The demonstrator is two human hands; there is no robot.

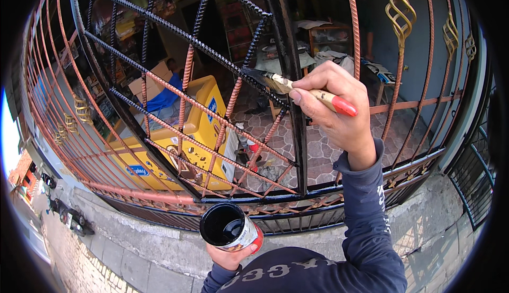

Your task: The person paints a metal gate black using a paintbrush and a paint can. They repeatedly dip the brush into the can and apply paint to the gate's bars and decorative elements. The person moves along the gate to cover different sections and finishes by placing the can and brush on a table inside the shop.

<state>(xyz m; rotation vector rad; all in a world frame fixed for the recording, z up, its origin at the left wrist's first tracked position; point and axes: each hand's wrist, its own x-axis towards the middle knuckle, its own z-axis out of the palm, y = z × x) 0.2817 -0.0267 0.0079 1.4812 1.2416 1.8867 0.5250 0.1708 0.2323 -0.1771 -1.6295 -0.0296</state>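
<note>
My right hand (335, 102) pinches the wooden handle of a paintbrush (322, 97), whose end is red. Its dark bristles meet a twisted bar of the metal grille (212, 54) near a junction of bars. Glossy black coats the upper bars and the frame, while many lower bars are reddish brown. Lower down, my left hand (228, 256) is wrapped round a paint can (245, 234) with a red and white label. Black paint lies inside the can, and its inner wall is smeared black.
Behind the grille stands a yellow chest freezer (207, 134) with boxes and a blue sheet on top. Brown bars with gold twisted ornaments (400, 14) flank the panel. A concrete ledge (148, 226) runs below. A motorbike (71, 216) is parked at far left.
</note>
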